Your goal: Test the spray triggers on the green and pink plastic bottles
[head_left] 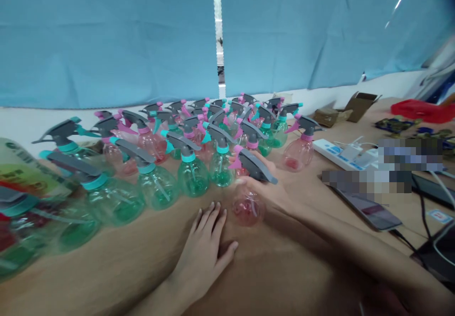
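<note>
Pink bottle in clasping right hand

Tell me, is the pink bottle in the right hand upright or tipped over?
Upright: the pink bottle stands base down, grey sprayer on top, right hand holding its neck.

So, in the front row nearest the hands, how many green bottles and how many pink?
Green bottles: 4
Pink bottle, in the right hand: 1
Total: 5
Blurred far-left ones and the crowd behind are left out.
</note>
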Action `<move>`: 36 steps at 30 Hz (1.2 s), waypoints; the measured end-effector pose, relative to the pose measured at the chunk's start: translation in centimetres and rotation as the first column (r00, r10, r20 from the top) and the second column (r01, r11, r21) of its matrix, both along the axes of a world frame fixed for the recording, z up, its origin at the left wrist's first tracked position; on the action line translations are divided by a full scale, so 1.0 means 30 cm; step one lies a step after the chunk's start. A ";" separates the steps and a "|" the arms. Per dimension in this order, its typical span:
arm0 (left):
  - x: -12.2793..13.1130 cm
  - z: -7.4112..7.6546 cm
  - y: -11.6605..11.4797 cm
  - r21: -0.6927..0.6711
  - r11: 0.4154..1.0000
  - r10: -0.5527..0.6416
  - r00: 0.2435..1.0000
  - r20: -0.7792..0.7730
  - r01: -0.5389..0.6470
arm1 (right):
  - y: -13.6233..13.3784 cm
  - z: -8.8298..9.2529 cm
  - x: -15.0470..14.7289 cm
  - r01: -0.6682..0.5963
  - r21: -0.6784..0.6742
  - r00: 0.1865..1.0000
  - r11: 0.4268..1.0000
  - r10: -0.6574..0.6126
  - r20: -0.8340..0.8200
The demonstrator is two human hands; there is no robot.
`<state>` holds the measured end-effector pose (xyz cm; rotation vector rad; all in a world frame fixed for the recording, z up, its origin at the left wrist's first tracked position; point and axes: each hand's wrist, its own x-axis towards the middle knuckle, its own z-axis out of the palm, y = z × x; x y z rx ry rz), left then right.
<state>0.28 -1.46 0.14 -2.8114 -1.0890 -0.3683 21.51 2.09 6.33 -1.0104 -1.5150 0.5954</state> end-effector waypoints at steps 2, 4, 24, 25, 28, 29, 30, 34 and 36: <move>0.001 0.002 -0.001 0.004 1.000 0.002 1.000 -0.007 -0.002 | -0.004 -0.009 -0.005 0.050 0.004 0.998 0.999 -0.050 0.035; 0.000 0.003 -0.001 0.005 1.000 0.002 1.000 -0.008 -0.002 | -0.013 -0.016 -0.009 0.073 0.001 0.994 0.997 -0.073 0.081; -0.003 -0.019 0.021 0.058 0.998 -0.019 0.995 0.095 0.014 | -0.149 -0.033 0.173 0.351 0.096 0.798 0.932 -0.351 0.490; -0.003 -0.022 0.024 0.064 0.998 -0.021 0.996 0.091 0.015 | -0.146 -0.039 0.205 0.382 0.105 0.787 0.918 -0.383 0.484; -0.007 -0.032 0.033 0.086 0.996 -0.026 0.995 0.095 0.018 | -0.111 -0.065 0.304 0.408 0.124 0.784 0.905 -0.417 0.460; -0.009 -0.035 0.036 0.089 0.996 -0.028 0.995 0.100 0.019 | -0.094 -0.073 0.334 0.409 0.127 0.787 0.904 -0.420 0.452; -0.012 -0.037 0.038 0.095 0.995 -0.028 0.994 0.109 0.018 | -0.074 -0.081 0.360 0.410 0.127 0.791 0.903 -0.422 0.444; -0.020 -0.038 0.041 0.102 0.995 -0.030 0.993 0.112 0.018 | -0.005 -0.093 0.413 0.411 0.131 0.807 0.902 -0.427 0.408; -0.021 -0.036 0.041 0.116 0.993 -0.033 0.994 0.102 0.021 | 0.020 -0.092 0.416 0.411 0.129 0.811 0.902 -0.427 0.400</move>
